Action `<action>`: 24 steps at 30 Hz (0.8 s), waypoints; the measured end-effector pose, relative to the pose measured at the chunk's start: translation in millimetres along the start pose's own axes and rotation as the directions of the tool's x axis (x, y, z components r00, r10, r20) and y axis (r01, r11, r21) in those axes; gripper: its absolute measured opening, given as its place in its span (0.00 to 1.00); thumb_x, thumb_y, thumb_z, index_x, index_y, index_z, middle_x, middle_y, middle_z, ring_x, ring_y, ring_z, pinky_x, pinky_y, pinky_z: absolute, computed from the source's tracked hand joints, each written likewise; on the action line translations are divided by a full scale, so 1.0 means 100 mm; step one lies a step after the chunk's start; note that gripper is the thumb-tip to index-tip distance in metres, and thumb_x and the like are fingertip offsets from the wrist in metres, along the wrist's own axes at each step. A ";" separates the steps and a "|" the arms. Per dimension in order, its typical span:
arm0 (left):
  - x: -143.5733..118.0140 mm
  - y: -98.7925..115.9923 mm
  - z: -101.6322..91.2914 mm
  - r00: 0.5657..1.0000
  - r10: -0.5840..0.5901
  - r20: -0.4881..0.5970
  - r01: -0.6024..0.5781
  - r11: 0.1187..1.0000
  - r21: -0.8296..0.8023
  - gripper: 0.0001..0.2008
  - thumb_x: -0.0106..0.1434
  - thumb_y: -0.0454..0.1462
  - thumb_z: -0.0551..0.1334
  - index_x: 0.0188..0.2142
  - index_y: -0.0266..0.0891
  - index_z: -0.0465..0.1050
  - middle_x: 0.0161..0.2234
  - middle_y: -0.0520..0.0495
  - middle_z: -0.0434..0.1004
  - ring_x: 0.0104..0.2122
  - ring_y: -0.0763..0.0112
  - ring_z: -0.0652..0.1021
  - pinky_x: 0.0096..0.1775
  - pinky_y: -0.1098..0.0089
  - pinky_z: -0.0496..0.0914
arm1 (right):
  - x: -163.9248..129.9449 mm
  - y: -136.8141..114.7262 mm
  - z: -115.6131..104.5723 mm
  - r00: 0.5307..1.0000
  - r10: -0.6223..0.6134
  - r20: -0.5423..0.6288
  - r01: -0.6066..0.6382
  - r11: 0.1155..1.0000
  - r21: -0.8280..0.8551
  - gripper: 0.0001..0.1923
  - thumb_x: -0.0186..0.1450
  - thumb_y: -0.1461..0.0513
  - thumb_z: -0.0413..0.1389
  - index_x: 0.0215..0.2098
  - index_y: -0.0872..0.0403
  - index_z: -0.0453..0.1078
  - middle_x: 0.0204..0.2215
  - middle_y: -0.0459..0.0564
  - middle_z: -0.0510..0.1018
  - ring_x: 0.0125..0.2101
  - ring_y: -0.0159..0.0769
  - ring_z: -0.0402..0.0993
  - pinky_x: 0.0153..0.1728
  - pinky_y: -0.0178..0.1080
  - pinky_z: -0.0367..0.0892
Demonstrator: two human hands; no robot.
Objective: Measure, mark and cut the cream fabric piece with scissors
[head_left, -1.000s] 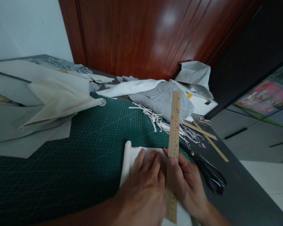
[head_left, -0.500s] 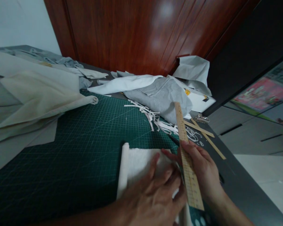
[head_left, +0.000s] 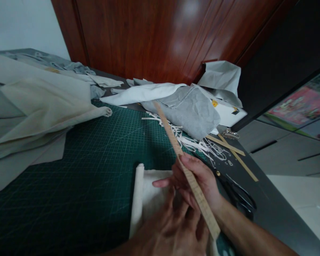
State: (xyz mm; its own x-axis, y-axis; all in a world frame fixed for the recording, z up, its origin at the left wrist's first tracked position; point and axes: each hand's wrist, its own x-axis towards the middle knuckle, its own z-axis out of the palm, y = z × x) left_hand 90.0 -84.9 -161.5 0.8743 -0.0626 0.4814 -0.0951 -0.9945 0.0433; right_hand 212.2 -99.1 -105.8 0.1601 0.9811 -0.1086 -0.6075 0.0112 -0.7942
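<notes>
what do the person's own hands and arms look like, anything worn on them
Both the left hand and the right hand are bare, with no gloves and no rings to be seen. No sleeve covers the visible part of the right forearm, and no watch or bracelet shows there. The left forearm is blurred and largely out of frame.

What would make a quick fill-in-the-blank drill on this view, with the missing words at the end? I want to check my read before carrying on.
1. The right hand is holding a ____ with marked graduations.
2. The gridded cutting mat is coloured ____.
3. The handles of the scissors are ____.
4. The number of narrow light-brown strips lying crossed beyond the scissors is ____.

Missing words: ruler; green; black; two.
</notes>
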 end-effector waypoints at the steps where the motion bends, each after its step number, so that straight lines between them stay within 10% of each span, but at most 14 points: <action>1: 0.00 0.01 -0.03 0.998 0.002 -0.060 0.001 0.999 0.043 0.16 0.75 0.42 0.55 0.54 0.38 0.75 0.54 0.42 0.80 0.54 0.52 0.77 0.56 0.47 0.73 | 0.00 -0.02 -0.02 0.999 -0.024 -0.024 0.024 1.000 0.019 0.19 0.68 0.56 0.64 0.23 0.51 0.66 0.13 0.34 0.61 0.14 0.26 0.48 0.33 0.39 0.81; 8: -0.17 -0.08 -0.11 0.985 0.036 -0.167 -0.010 0.988 0.151 0.14 0.76 0.39 0.55 0.52 0.37 0.76 0.52 0.47 0.82 0.58 0.63 0.75 0.62 0.60 0.69 | -0.08 0.04 -0.05 0.992 -0.044 -0.119 0.048 0.998 0.030 0.21 0.69 0.55 0.63 0.20 0.50 0.66 0.13 0.34 0.63 0.14 0.26 0.50 0.48 0.49 0.80; 14: -0.58 -0.19 -0.51 0.990 -0.106 -0.097 0.124 0.971 0.205 0.15 0.74 0.43 0.57 0.50 0.39 0.78 0.53 0.44 0.81 0.59 0.57 0.76 0.66 0.55 0.65 | -0.21 0.17 -0.06 0.996 -0.073 -0.060 0.048 0.938 -0.344 0.11 0.69 0.51 0.64 0.34 0.48 0.79 0.20 0.41 0.75 0.20 0.30 0.69 0.28 0.33 0.76; 18: -0.78 -0.19 -0.90 0.933 -0.326 0.152 0.273 0.918 0.289 0.24 0.73 0.49 0.56 0.61 0.37 0.72 0.64 0.35 0.72 0.66 0.45 0.70 0.65 0.40 0.65 | -0.27 0.18 -0.08 0.982 -0.178 0.067 0.174 0.697 -0.696 0.12 0.74 0.52 0.57 0.42 0.45 0.82 0.30 0.46 0.82 0.29 0.33 0.76 0.29 0.31 0.73; 24: -1.09 -0.23 -1.18 0.898 -0.372 0.237 0.308 0.913 0.267 0.29 0.71 0.33 0.53 0.70 0.36 0.61 0.71 0.39 0.63 0.71 0.56 0.63 0.70 0.53 0.62 | -0.30 0.22 -0.10 0.945 -0.217 0.244 0.309 0.356 -0.882 0.11 0.76 0.56 0.54 0.50 0.45 0.78 0.29 0.43 0.78 0.24 0.32 0.73 0.24 0.31 0.70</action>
State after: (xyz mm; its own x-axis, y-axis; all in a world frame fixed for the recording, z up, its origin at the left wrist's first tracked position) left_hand -59.4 -45.6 -111.6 0.9328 0.2939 0.2086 0.3096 -0.9497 -0.0464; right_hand 202.1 -130.7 -126.1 0.0937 0.9720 0.2157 0.5195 0.1371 -0.8434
